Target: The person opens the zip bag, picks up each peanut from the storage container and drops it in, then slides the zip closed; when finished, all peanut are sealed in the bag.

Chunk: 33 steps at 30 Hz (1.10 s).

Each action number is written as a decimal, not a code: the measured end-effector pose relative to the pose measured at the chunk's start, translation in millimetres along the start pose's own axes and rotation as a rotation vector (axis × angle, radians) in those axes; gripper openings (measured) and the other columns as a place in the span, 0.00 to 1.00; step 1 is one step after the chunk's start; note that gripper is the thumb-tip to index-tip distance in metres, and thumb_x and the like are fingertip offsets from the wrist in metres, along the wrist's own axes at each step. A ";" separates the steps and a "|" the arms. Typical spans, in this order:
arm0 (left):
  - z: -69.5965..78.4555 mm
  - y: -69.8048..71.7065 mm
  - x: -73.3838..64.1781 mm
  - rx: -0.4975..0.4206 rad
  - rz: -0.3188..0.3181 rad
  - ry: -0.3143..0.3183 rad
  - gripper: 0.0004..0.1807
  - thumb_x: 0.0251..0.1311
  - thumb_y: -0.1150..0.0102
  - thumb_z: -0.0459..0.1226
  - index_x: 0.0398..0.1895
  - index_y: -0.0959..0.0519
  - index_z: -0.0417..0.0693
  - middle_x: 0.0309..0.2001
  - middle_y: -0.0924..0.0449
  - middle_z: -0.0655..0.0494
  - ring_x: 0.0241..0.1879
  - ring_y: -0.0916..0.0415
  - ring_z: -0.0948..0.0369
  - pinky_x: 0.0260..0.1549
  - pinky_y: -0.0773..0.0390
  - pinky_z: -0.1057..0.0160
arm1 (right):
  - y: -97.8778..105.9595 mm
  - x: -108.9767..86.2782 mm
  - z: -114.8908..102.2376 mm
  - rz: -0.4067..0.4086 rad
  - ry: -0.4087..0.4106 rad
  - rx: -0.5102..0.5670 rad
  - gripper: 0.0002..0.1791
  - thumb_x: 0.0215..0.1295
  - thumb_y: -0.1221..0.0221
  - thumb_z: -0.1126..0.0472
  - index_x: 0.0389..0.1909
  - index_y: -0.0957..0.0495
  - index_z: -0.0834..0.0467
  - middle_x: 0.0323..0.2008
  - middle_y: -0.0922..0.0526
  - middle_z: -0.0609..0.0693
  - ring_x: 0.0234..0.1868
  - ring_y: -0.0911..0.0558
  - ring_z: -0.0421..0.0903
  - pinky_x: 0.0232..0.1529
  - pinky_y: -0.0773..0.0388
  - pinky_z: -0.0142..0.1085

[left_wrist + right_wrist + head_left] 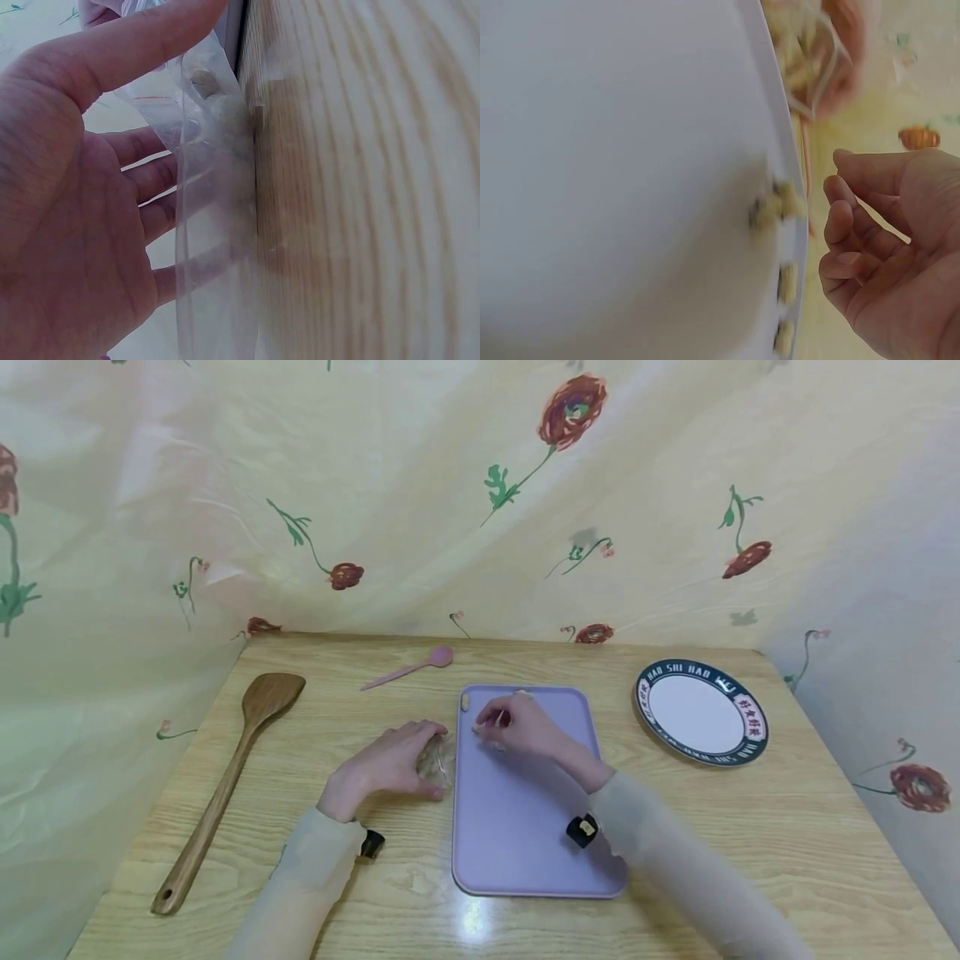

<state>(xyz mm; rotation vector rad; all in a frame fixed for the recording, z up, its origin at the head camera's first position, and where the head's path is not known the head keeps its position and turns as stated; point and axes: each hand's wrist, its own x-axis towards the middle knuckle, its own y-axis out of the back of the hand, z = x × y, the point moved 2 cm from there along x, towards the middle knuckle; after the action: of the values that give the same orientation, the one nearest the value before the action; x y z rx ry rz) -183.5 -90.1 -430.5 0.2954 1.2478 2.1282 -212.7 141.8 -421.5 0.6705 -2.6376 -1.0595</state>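
My left hand (386,764) curves round a clear plastic bag (435,762) beside the left edge of a lilac tray (525,839). Small pale pieces show through the plastic, and in the left wrist view the bag (214,202) lies between thumb and spread fingers. Over the upper left of the tray is my right hand (528,727), its fingers loosely bent. In the right wrist view nothing shows between the fingertips. Several short, pale yellow pieces (787,283) lie along one edge of the tray; another piece (465,702) is at its upper left corner. What they are I cannot tell.
A wooden spatula (225,793) lies at the left of the wooden table (787,852). Behind the bag is a pink spoon (441,657). To the right of the tray rests a white plate (697,714) with a dark patterned rim. Flowered cloth (420,485) hangs behind.
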 end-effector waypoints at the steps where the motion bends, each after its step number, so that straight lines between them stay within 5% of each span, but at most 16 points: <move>1: 0.0 -0.1 -0.1 -0.002 0.000 -0.001 0.49 0.44 0.21 0.51 0.68 0.34 0.44 0.63 0.28 0.49 0.64 0.33 0.50 0.63 0.36 0.40 | 5.0 0.5 3.3 0.016 -0.012 -0.004 0.06 0.61 0.34 0.68 0.39 0.15 0.63 0.31 0.17 0.49 0.30 0.23 0.44 0.30 0.25 0.34; 9: -1.0 -0.6 -0.8 -0.006 -0.001 -0.005 0.49 0.45 0.21 0.51 0.68 0.34 0.44 0.63 0.28 0.50 0.64 0.33 0.50 0.63 0.36 0.40 | 35.7 4.0 31.6 0.138 -0.135 -0.051 0.06 0.63 0.35 0.67 0.39 0.17 0.65 0.33 0.17 0.53 0.33 0.22 0.48 0.32 0.26 0.35; 16: -2.1 -1.8 -0.7 -0.012 0.002 -0.006 0.48 0.45 0.21 0.50 0.68 0.34 0.44 0.63 0.28 0.50 0.64 0.33 0.50 0.63 0.36 0.41 | 44.0 5.3 50.4 0.238 -0.163 -0.115 0.05 0.59 0.34 0.69 0.36 0.16 0.66 0.30 0.17 0.54 0.34 0.21 0.50 0.36 0.25 0.39; 33: -0.2 -0.3 -0.3 -0.009 -0.007 -0.003 0.48 0.46 0.22 0.50 0.69 0.34 0.44 0.64 0.29 0.50 0.65 0.33 0.49 0.63 0.36 0.41 | 44.2 5.8 68.8 0.209 -0.278 -0.171 0.08 0.64 0.35 0.64 0.42 0.15 0.64 0.32 0.17 0.54 0.34 0.22 0.49 0.37 0.27 0.39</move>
<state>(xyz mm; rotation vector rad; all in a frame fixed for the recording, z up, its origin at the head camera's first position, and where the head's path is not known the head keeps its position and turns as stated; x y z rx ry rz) -183.2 -90.3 -430.8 0.2896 1.2359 2.1256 -257.3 208.1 -439.7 0.2190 -2.7223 -1.3784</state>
